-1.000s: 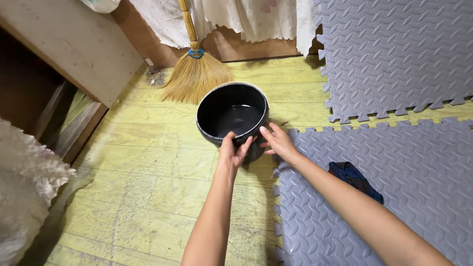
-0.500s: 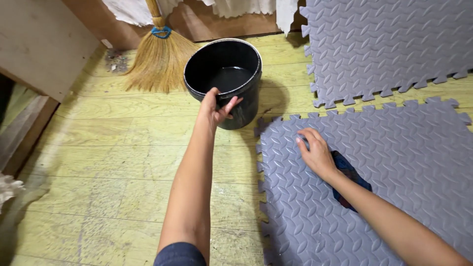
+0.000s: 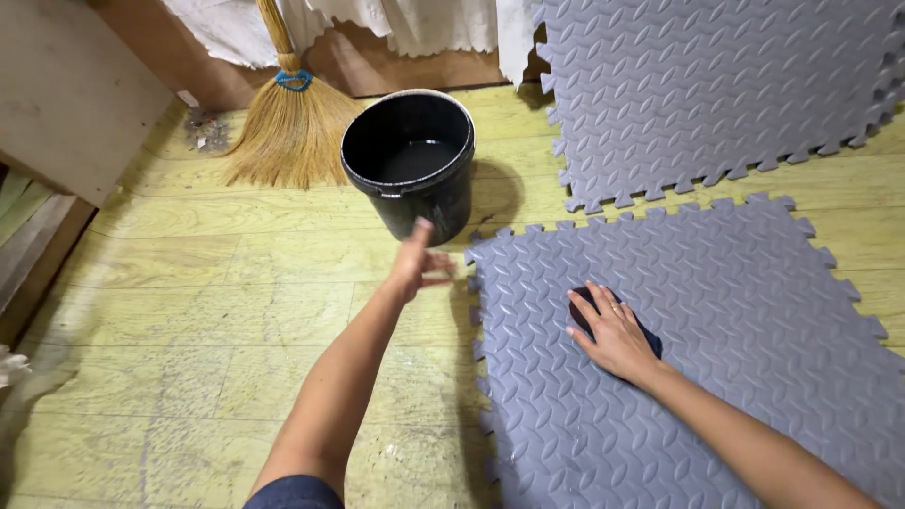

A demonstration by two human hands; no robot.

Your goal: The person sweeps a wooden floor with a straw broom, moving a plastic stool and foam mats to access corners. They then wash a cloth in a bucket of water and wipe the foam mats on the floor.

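Head view: the left hand [image 3: 415,266] hangs open, holding nothing, just below the black bucket [image 3: 410,160] at its 6 o'clock, so a careless knock could slop water onto the floor [image 3: 236,283], while the right hand [image 3: 613,330] presses flat on the dark cloth [image 3: 580,306].

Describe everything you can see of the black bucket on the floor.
The bucket is round, black and looks like plastic, with a pale, worn rim and a raised band below it. It stands upright on the yellow-green floor, open, with a little dark water at the bottom. The broom lies close on one side, a grey mat near its base. Nothing touches it; the left hand hangs just in front, apart.
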